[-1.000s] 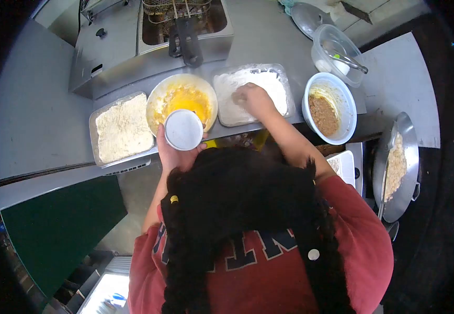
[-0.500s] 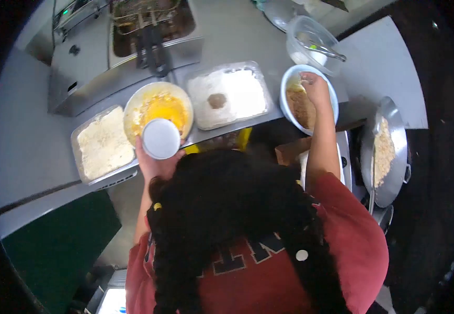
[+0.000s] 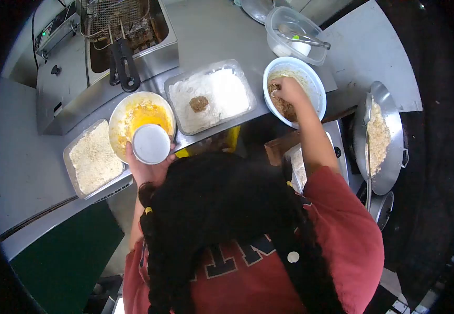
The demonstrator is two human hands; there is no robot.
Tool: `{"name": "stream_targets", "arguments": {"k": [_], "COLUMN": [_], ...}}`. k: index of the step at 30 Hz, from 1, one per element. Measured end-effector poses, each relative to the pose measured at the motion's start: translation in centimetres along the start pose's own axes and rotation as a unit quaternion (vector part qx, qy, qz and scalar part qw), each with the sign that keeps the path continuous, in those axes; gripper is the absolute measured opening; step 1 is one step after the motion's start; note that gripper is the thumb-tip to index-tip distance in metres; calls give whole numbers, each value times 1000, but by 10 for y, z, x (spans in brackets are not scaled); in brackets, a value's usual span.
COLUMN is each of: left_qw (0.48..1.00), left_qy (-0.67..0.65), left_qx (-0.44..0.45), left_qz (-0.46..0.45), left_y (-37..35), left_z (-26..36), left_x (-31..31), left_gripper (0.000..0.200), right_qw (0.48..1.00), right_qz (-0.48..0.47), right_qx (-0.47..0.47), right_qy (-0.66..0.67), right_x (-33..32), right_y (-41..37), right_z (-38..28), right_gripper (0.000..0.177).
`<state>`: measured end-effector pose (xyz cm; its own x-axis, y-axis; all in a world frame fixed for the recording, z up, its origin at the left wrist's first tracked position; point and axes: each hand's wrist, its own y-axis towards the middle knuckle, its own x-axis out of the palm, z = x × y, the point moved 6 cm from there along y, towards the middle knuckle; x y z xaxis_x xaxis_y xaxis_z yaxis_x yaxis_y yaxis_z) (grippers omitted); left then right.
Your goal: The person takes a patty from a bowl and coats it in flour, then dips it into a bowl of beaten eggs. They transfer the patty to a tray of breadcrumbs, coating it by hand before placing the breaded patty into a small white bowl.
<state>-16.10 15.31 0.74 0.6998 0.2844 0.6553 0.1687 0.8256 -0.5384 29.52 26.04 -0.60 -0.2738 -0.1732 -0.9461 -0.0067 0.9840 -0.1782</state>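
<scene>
My left hand [image 3: 149, 170] is closed around a small pale round bowl [image 3: 151, 144], held over the front rim of a wide bowl of yellow beaten egg [image 3: 146, 112]. On the right, my right hand [image 3: 292, 92] is down inside a light-blue bowl [image 3: 319, 97], its fingers curled into a brown minced mixture [image 3: 285, 109]; the fingertips are partly hidden. Between the two bowls is a clear tray [image 3: 247, 107] of white flour, with one brown patty [image 3: 199, 104] lying on it. At far left stands a tray of pale crumbs [image 3: 96, 159].
A fryer with a wire basket [image 3: 120, 18] stands at the back left, its black handles [image 3: 125, 65] pointing toward me. Behind the blue bowl is a clear container [image 3: 274, 23] with tongs [image 3: 310, 41]. To the right sits a metal wok [image 3: 389, 172] holding crumbs.
My right hand has gone from the far side of the blue bowl down into the brown mixture. My left hand still holds the small bowl over the egg bowl. The view has shifted slightly.
</scene>
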Motion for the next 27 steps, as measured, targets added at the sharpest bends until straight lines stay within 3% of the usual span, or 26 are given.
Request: {"name": "stream_targets", "arguments": {"k": [8,11,13,14,16,20,22,25,26,27], "left_qw": [1000,1000,1000,999,999,999,1000,999,999,999], "left_qy": [-10,-16,-18,-20,-20,-26,-24,-30,-24,-25], "left_qx": [3,12,15,17,16,17,19,30,33,37], "left_qz": [-12,2,21,22,35,18,3,-1,13,16], "left_y": [-1,-4,-4,-5,-7,-8,-9,-11,-10,-12], "left_z": [-1,0,0,1,2,4,5,7,8,10], "left_x": [-5,-9,-12,-12,-13,-16,-18,-24,-29,-29], "left_gripper": [73,73,73,73,73,73,72,73,72,72], "right_qw": [998,996,954,954,917,918,881,866,912,912], "right_qz": [-42,-14,35,34,61,100,125,125,129,127], "right_qx": [-44,-10,42,39,123,140,145,113,96,93], "right_qy": [-2,82,296,296,374,357,433,471,377,379], "right_x": [8,-6,-9,-12,-29,-34,-37,-46,-49,-46], "right_y": [13,-1,-6,-8,-21,-29,-31,-34,-31,-26], "right_z": [21,35,55,58,60,70,63,26,22,20], "right_gripper": [31,29,27,27,27,27,26,26,25,25]}}
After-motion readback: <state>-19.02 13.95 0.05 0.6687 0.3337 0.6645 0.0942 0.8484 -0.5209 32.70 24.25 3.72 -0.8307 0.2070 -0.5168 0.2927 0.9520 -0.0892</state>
